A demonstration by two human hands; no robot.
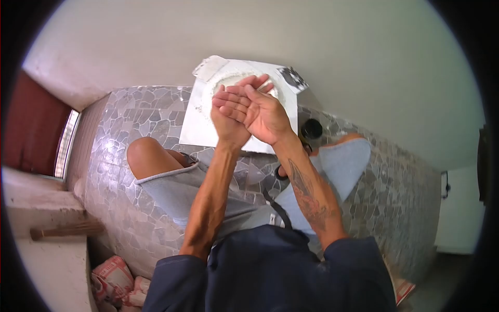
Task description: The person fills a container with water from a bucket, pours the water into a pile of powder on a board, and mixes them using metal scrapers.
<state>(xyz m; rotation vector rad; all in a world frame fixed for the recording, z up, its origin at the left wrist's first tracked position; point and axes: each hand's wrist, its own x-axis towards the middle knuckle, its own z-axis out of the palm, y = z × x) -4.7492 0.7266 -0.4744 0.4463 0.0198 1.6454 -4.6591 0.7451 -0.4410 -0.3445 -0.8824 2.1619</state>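
Navy shirt [260, 268] up front; my left hand [231, 126] crosses under my right hand [269, 117], fingers [234, 100] uncurled, nothing gripped, above powder [226, 80] on the white board [200, 127]. I'd keep palms low, less mess.

Stone-patterned floor [130, 122] with pale joints runs up to a plain, pale wall [322, 36]. On the left is a dark red door [34, 122], with a bright strip [66, 144] along its right edge. Below it, a bristled brush [70, 229] lies across a pale ledge [47, 270], bristles pointing right. Crumpled red-and-white printed sacks [114, 273] are heaped beside the ledge. At right stands a white panel [460, 213].
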